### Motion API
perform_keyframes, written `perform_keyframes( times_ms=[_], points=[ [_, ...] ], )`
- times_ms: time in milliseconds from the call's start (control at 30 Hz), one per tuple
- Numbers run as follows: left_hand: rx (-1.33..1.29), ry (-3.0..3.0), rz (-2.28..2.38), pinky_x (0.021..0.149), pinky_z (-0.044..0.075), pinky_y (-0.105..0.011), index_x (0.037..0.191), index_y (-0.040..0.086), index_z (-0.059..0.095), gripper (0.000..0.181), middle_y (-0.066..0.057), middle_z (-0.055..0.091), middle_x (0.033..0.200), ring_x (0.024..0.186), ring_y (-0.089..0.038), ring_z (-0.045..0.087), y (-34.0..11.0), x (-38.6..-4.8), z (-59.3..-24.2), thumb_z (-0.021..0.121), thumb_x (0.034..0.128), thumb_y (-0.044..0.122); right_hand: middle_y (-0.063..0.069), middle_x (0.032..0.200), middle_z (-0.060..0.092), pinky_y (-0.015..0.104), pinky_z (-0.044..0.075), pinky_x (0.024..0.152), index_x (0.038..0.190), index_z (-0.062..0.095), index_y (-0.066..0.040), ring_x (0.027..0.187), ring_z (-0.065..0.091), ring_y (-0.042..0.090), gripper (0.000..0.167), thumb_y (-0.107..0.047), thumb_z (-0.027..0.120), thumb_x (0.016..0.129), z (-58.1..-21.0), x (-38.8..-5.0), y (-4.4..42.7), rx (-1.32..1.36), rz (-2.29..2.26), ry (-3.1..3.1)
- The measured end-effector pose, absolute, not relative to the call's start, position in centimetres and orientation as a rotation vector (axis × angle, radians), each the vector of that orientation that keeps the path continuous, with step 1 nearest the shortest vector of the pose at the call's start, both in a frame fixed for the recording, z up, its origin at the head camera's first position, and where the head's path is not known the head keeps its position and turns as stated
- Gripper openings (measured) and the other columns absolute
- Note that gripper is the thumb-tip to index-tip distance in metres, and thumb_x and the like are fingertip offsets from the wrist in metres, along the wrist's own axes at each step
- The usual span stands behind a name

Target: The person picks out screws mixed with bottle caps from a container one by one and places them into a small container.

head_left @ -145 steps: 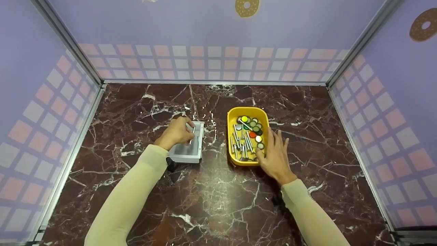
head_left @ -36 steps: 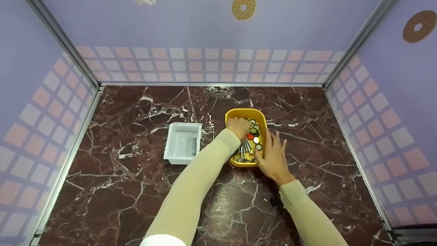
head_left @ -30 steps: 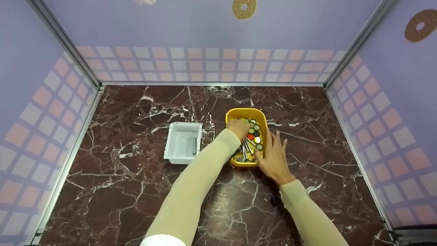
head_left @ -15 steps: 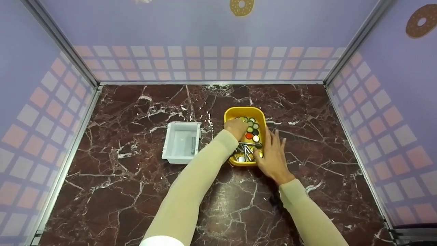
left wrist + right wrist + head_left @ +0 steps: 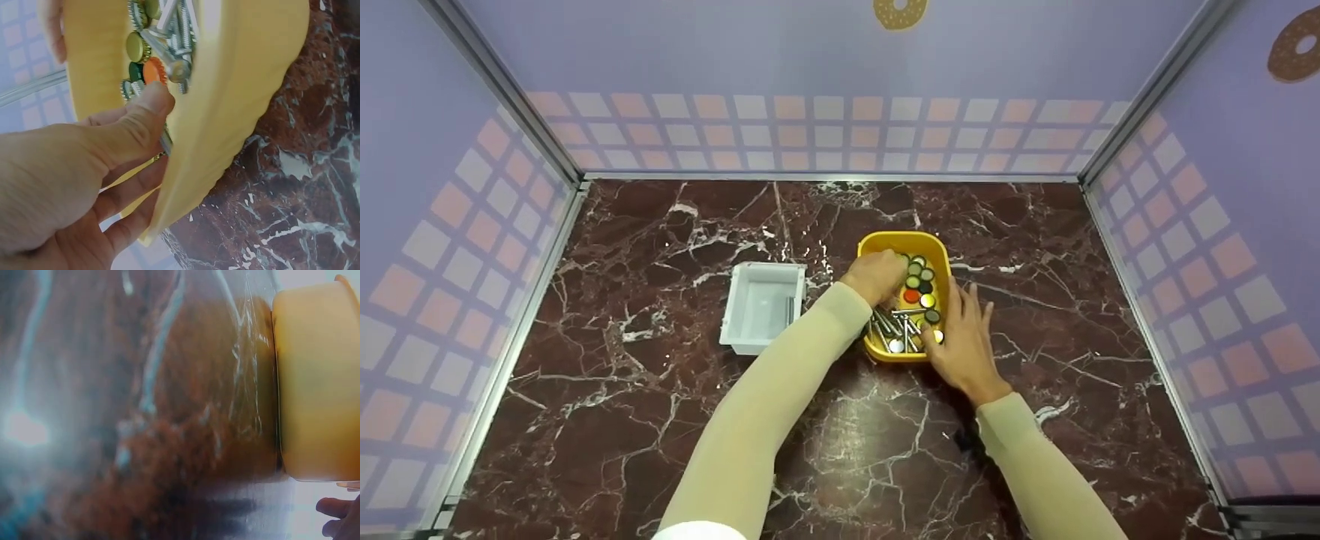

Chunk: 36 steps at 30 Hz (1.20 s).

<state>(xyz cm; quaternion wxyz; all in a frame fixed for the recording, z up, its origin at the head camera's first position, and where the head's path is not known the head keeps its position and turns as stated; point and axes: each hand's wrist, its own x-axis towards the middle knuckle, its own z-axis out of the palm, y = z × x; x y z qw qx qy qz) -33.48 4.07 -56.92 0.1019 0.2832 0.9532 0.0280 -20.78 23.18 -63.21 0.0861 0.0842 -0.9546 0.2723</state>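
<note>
In the head view a yellow bin (image 5: 904,241) holds several metal bolts (image 5: 894,324) and several bottle caps (image 5: 913,281), one of them orange-red (image 5: 912,296). My left hand (image 5: 876,276) reaches into its left side. The left wrist view shows that hand's thumb and fingers closing on a bolt (image 5: 166,140), its other end hidden. My right hand (image 5: 964,341) holds the bin's right wall, fingers along the outside and thumb over the rim. A white box (image 5: 744,307) stands to the left, with bolts (image 5: 790,310) along its inner right side, partly behind my left sleeve.
Dark red marbled tabletop (image 5: 660,420) lies under both containers. Purple panels with pink and white squares (image 5: 791,135) enclose the back and both sides, joined by metal strips (image 5: 1084,178). My left forearm (image 5: 780,405) crosses in front of the white box's corner.
Earlier my left hand held a bolt over the white box; it has since moved right into the yellow bin. Over the last second, bolts and caps at the bin's near end shifted. My right hand stays.
</note>
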Motion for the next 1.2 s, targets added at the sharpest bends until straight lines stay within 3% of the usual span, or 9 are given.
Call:
perform_keyframes(
  times_ms=[33, 200, 267, 500, 733, 967, 1200],
  points=[
    [0.847, 2.823, 0.115, 0.087, 0.073, -0.045, 0.096, 0.017, 0.085, 0.019, -0.003, 0.088, 0.111, 0.097, -0.02, 0.08, 4.1, -33.9, -57.5, 0.102, 0.088, 0.014, 0.037, 0.178, 0.041, 0.087, 0.007, 0.141, 0.183, 0.021, 0.001, 0.177, 0.02, 0.062, 0.098, -0.037, 0.067, 0.106, -63.2, -20.8, 23.2, 0.252, 0.812, -2.844],
    [0.826, 2.784, 0.27, 0.095, 0.071, -0.047, 0.098, 0.015, 0.09, 0.013, -0.006, 0.089, 0.114, 0.105, -0.026, 0.083, 3.4, -32.5, -55.3, 0.099, 0.0918, 0.022, 0.036, 0.177, 0.042, 0.089, 0.008, 0.14, 0.183, 0.023, 0.001, 0.176, 0.021, 0.063, 0.096, -0.035, 0.067, 0.106, -63.2, -20.9, 23.1, 0.251, 0.802, -2.843],
    [0.799, 2.762, 0.313, 0.104, 0.07, -0.047, 0.108, 0.011, 0.091, 0.017, -0.01, 0.088, 0.122, 0.116, -0.031, 0.083, 3.1, -31.2, -53.5, 0.095, 0.0952, 0.02, 0.036, 0.178, 0.042, 0.088, 0.008, 0.14, 0.183, 0.022, 0.001, 0.176, 0.021, 0.063, 0.097, -0.036, 0.068, 0.106, -63.1, -20.9, 23.1, 0.253, 0.8, -2.844],
    [0.796, 2.753, 0.455, 0.107, 0.068, -0.045, 0.115, 0.009, 0.089, 0.013, -0.011, 0.088, 0.125, 0.12, -0.032, 0.082, 2.7, -30.6, -52.9, 0.089, 0.1029, 0.015, 0.036, 0.177, 0.042, 0.089, 0.009, 0.14, 0.183, 0.023, 0.001, 0.176, 0.021, 0.064, 0.097, -0.037, 0.067, 0.106, -63.2, -20.9, 23.3, 0.252, 0.791, -2.844],
    [0.755, 2.718, 0.576, 0.1, 0.069, -0.045, 0.123, 0.005, 0.086, 0.019, -0.015, 0.085, 0.13, 0.114, -0.03, 0.08, 2.0, -30.3, -52.3, 0.085, 0.1071, 0.016, 0.037, 0.177, 0.042, 0.09, 0.01, 0.139, 0.183, 0.023, 0.001, 0.176, 0.021, 0.065, 0.096, -0.036, 0.067, 0.106, -63.1, -20.9, 23.1, 0.258, 0.79, -2.84],
    [0.722, 2.712, 0.645, 0.099, 0.07, -0.041, 0.121, 0.003, 0.086, 0.019, -0.015, 0.086, 0.128, 0.113, -0.03, 0.082, 1.1, -30.2, -51.9, 0.084, 0.1086, 0.018, 0.037, 0.179, 0.04, 0.087, 0.007, 0.141, 0.184, 0.02, 0.001, 0.177, 0.02, 0.063, 0.098, -0.04, 0.066, 0.107, -63.0, -20.8, 23.0, 0.26, 0.789, -2.855],
    [0.661, 2.69, 0.77, 0.092, 0.071, -0.04, 0.125, -0.001, 0.085, 0.024, -0.019, 0.087, 0.124, 0.094, -0.029, 0.087, 0.2, -30.0, -51.3, 0.083, 0.1091, 0.017, 0.036, 0.179, 0.04, 0.089, 0.008, 0.14, 0.183, 0.022, 0.002, 0.176, 0.02, 0.064, 0.096, -0.037, 0.065, 0.107, -63.2, -20.8, 23.1, 0.253, 0.777, -2.841]
  ],
)
